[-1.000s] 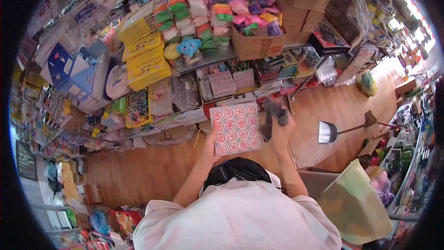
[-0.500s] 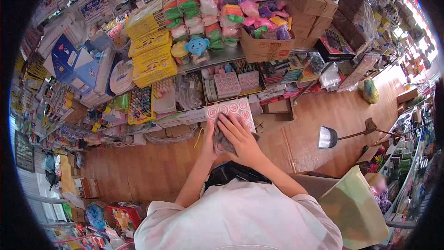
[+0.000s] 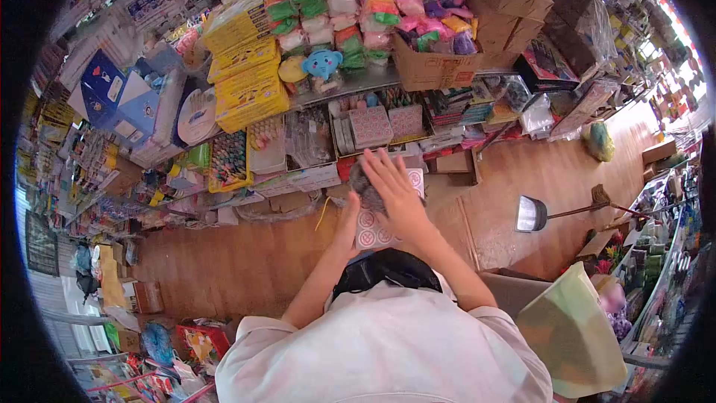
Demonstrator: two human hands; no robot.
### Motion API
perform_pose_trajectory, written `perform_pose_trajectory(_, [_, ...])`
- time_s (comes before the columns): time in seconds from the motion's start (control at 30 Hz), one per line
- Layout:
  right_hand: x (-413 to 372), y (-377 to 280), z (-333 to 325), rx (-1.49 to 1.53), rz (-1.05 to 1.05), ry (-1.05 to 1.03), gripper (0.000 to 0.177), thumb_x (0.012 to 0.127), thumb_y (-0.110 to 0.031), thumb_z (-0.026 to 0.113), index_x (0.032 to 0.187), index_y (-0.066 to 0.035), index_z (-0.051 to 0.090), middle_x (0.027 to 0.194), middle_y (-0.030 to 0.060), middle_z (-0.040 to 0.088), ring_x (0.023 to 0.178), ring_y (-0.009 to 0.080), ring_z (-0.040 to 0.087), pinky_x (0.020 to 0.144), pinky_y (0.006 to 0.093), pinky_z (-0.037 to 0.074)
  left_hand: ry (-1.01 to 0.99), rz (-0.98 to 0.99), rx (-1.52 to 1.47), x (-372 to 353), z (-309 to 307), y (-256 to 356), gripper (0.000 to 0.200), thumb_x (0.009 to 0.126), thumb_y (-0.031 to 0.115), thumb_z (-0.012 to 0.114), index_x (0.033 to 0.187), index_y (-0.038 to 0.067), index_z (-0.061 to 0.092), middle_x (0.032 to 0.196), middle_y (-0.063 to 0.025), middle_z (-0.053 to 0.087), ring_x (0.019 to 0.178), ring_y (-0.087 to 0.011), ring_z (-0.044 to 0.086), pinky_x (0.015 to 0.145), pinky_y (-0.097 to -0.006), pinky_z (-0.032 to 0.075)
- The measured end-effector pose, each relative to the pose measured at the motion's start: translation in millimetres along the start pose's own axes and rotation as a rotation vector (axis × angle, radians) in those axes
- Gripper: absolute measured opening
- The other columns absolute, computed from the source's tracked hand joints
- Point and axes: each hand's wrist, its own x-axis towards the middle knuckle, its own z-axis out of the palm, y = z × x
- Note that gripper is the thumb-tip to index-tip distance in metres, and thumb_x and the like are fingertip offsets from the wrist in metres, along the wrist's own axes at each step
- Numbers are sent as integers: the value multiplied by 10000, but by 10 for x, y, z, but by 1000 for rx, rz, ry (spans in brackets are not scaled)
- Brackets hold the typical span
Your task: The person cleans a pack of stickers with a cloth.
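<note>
A white box with red circle prints is held in front of my chest. My left hand grips its left side, with the thumb pointing up along the edge. Flat across the top of the box, my right hand presses a dark grey cloth against the surface, its fingers stretched forward. Part of the cloth is hidden under the palm, and both hands cover much of the box.
A shelf ahead holds a similar printed box, a yellow tray of pens, stacked yellow packs and a carton of coloured bags. A long-handled dustpan stands on the wooden floor to the right.
My right hand and the cloth have slid forward over the box, from its near part to its far left part. The near printed circles now show. The view has shifted slightly.
</note>
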Motion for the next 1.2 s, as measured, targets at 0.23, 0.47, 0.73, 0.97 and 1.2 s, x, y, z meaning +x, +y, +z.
perform_pose_trajectory(0.23, [-103, 243, -71, -140, 79, -56, 804, 622, -67, 682, 1351, -7, 351, 1438, 164, 310, 1357, 345, 241, 1118, 502, 134, -104, -75, -115, -4, -40, -34, 712, 895, 588, 386, 1389, 86, 284, 1315, -140, 461, 1137, -257, 537, 908, -410, 496])
perform_pose_trajectory(0.47, [-18, -10, -72, 47, -28, -74, 792, 613, 3, 643, 1353, -21, 362, 1415, 151, 353, 1360, 343, 240, 1123, 490, 153, -61, -44, -90, -6, -40, 13, 778, 871, 648, 328, 1397, 76, 278, 1322, -145, 455, 1145, -263, 532, 906, -400, 493])
perform_pose_trajectory(0.73, [-48, 49, -56, -96, -35, -123, 810, 597, -56, 697, 1343, -24, 384, 1412, 140, 363, 1357, 331, 250, 1127, 498, 137, -36, -90, -128, -93, 180, 126, 757, 886, 639, 293, 1398, 81, 286, 1332, -138, 449, 1176, -267, 503, 939, -430, 466])
perform_pose_trajectory(0.97, [-73, -89, -219, -54, -82, -227, 893, 531, -59, 721, 1349, -5, 366, 1435, 130, 333, 1367, 312, 238, 1132, 497, 133, -5, -95, -160, -89, -49, 48, 660, 933, 571, 292, 1406, 111, 303, 1373, -116, 423, 1207, -266, 478, 972, -423, 437])
perform_pose_trajectory(1.2, [-155, 40, -202, -180, -40, -134, 837, 556, -49, 701, 1335, -36, 397, 1434, 120, 338, 1366, 319, 236, 1125, 502, 147, -37, -136, -155, -62, -32, -116, 625, 945, 535, 311, 1398, 104, 316, 1353, -112, 448, 1167, -254, 516, 965, -402, 448])
